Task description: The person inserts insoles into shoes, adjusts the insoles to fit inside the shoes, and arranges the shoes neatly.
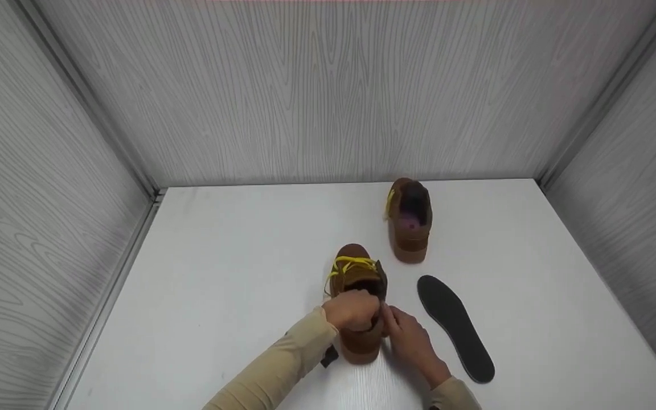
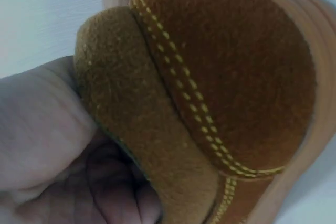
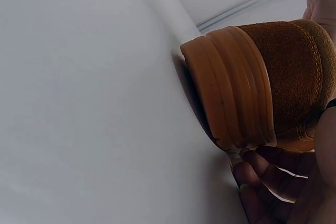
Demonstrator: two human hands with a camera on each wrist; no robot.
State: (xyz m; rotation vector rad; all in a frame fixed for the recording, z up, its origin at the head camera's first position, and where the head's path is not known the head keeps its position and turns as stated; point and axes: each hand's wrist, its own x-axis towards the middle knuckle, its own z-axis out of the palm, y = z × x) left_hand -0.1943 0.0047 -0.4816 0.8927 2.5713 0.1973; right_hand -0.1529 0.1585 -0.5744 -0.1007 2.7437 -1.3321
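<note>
A brown suede shoe (image 1: 360, 344) with yellow laces stands upright on the table, its heel towards me. My left hand (image 1: 352, 310) reaches into its opening from above. In the left wrist view the palm lies against the heel collar (image 2: 121, 82), with bent fingers partly visible beyond it and the fingertips hidden inside. My right hand (image 1: 410, 340) holds the shoe's right side. In the right wrist view its fingertips (image 3: 254, 161) are at the edge of the tan sole (image 3: 231, 87). A black insole (image 1: 456, 327) lies flat to the right of this hand.
A matching brown shoe (image 1: 410, 250) stands farther back to the right, with a purple patch inside its heel. A small dark object (image 1: 329, 356) shows below the left wrist. Grey wood-grain panels (image 1: 328, 91) enclose the white table (image 1: 220, 256) at the back and both sides.
</note>
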